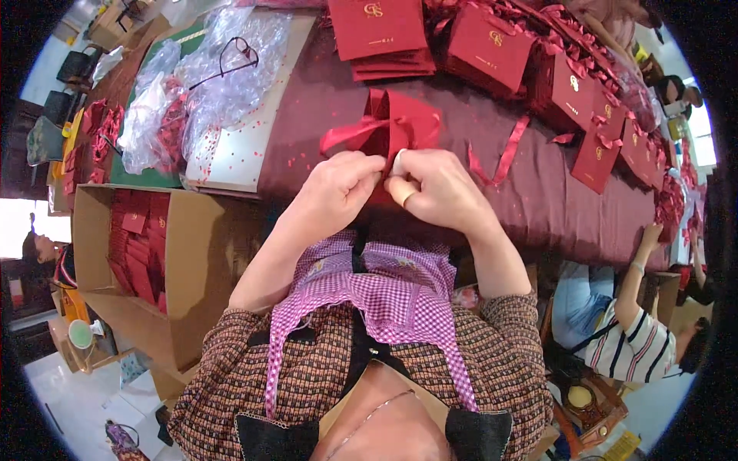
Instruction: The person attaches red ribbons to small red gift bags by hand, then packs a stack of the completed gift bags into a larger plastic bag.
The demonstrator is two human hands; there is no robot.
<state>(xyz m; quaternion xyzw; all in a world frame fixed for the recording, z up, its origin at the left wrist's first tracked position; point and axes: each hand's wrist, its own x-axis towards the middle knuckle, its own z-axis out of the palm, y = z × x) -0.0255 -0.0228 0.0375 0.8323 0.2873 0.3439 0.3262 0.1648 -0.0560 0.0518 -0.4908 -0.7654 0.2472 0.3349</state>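
Observation:
Close in front of me, a small red gift bag (377,115) stands open at the edge of the cloth-covered table, with a loop of red ribbon (344,137) at its left side. My left hand (338,188) is closed, thumb and forefinger pinched at the bag's near edge. Opposite it, my right hand (442,188) pinches the same edge; it wears a gold ring and a white wrap on a fingertip. The fingers hide what exactly is pinched, bag edge or ribbon. A loose red ribbon (503,157) lies right of my right hand.
Stacks of red bags (492,46) line the table's far and right side. Clear plastic wrapping (231,77) and glasses (227,69) lie at the far left. A cardboard box (188,269) of red bags stands left. At the right, another person (630,330) reaches to the table.

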